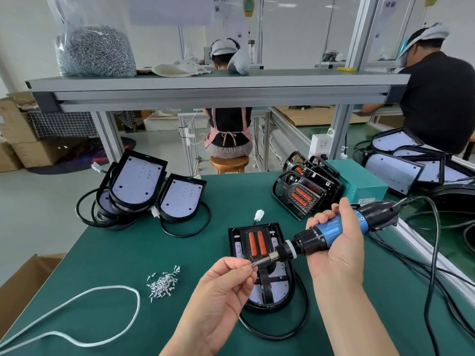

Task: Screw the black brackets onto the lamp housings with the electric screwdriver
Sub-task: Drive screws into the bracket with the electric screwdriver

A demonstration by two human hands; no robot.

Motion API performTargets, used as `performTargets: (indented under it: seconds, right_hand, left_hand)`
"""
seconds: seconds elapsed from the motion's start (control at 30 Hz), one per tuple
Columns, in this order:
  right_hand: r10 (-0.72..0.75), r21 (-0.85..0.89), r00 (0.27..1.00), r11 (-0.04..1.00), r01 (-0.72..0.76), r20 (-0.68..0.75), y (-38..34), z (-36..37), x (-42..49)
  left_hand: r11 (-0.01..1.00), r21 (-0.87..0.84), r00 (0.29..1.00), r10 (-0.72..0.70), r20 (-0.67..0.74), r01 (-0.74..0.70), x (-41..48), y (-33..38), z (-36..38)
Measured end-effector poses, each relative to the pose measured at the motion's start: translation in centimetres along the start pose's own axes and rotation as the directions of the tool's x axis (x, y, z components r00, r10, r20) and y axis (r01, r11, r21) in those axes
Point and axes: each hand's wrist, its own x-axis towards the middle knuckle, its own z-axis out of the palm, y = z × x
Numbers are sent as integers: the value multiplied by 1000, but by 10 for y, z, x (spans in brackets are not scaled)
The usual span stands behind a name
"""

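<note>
My right hand grips the blue and black electric screwdriver, held level with its bit pointing left. My left hand pinches a small screw against the bit's tip. Under both hands a lamp housing lies on the green mat with a black bracket and two orange strips on top. A pile of loose screws lies left of it.
Several housings with black cables lie at the back left, and bracketed ones lean by a teal box at the back right. A white cord loops front left. The screwdriver's cable trails right. A bag of screws stands on the shelf.
</note>
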Motion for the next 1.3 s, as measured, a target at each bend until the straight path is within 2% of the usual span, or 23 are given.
performTargets:
  seconds: [0.2, 0.4, 0.53, 0.63, 0.93, 1.07, 1.13, 1.17, 1.23, 1.3]
  right_hand:
    - [-17, -29, 1000, 999, 17, -6, 1, 0, 1]
    - [-46, -69, 999, 997, 46, -3, 3, 1, -1]
    - [-54, -91, 998, 995, 52, -17, 5, 3, -2]
    - [-76, -120, 996, 990, 70, -45, 6, 4, -1]
    - [-66, -153, 996, 987, 55, -66, 8, 4, 3]
    - [-81, -160, 996, 984, 74, -33, 6, 9, 7]
    - [-115, -183, 993, 977, 113, 1, 4, 13, 9]
    - [-133, -201, 991, 970, 135, 24, 3, 16, 10]
    - [-154, -238, 985, 956, 169, 83, 4, 21, 11]
    - [-155, -286, 975, 938, 195, 157, 8, 25, 10]
  left_hand:
    - [998, 33, 998, 62, -4, -62, 2, -2, -1]
    - [959, 174, 973, 231, -16, -225, 1, -8, -1]
    - [805, 449, 897, 441, -15, -388, 3, -14, -3]
    - [683, 568, 843, 537, 36, -459, 4, -19, -3]
    - [568, 617, 781, 612, 126, -545, 6, -21, -8]
    - [494, 695, 783, 601, 161, -522, 10, -15, -24]
    - [537, 698, 766, 642, 25, -473, 18, -9, -33]
    - [574, 714, 772, 632, -76, -400, 25, -5, -37]
    - [606, 780, 821, 518, -239, -156, 45, 4, -41]
    - [531, 846, 883, 378, -280, 41, 63, 10, -35]
